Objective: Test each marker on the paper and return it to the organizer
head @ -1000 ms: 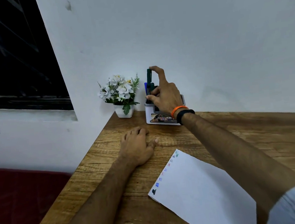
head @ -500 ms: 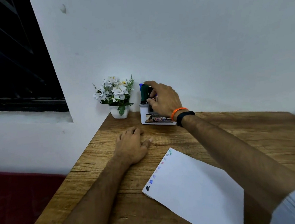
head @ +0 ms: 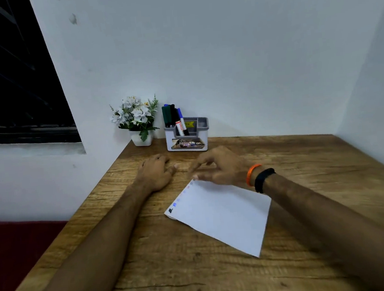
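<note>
Several markers [head: 172, 116] are standing in the organizer [head: 187, 143] at the back of the wooden table [head: 303, 158], most of them bunched upright in its left compartment and one blue-capped marker [head: 181, 122] leaning in the middle one. Half a second ago the right hand [head: 220, 166] was at the organizer, pushing the green marker [head: 166, 115] down among the others; now it is hovering blurred over the far corner of the paper [head: 222, 214], fingers loosely curled and holding nothing. The left hand [head: 156, 174] is resting flat on the table just left of the sheet, fingers relaxed and empty, much as it was a second ago. Small coloured test marks [head: 179, 198] are running along the paper's left edge. Judging from this, the green marker is counting as tested and returned, and with every visible marker sitting in the organizer the task is looking close to finished, or finished.
</note>
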A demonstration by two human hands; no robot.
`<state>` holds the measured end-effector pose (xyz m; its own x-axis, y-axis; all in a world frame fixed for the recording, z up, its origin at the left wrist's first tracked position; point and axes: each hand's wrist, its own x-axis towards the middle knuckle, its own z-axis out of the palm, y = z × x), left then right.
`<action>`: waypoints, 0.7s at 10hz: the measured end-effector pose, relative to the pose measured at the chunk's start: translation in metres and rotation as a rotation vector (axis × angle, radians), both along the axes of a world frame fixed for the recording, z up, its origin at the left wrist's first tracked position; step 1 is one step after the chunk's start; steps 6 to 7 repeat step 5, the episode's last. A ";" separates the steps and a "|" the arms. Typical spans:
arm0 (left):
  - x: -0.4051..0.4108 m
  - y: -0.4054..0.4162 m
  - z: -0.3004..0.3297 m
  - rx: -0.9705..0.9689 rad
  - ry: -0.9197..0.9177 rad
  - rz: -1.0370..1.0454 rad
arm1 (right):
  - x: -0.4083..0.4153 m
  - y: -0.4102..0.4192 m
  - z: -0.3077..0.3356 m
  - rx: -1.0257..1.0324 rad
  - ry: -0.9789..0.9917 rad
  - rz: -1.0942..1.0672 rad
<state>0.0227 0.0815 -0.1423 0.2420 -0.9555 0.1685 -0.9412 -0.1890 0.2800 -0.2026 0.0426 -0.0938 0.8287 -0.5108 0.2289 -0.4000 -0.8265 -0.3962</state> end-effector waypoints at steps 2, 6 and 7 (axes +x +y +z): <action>-0.004 0.005 0.002 -0.026 0.000 -0.008 | -0.020 0.012 -0.014 -0.093 0.257 -0.056; -0.008 0.002 0.005 -0.045 -0.020 -0.014 | -0.021 -0.023 -0.027 -0.177 0.208 -0.558; -0.008 0.002 0.005 -0.045 -0.020 -0.014 | -0.021 -0.023 -0.027 -0.177 0.208 -0.558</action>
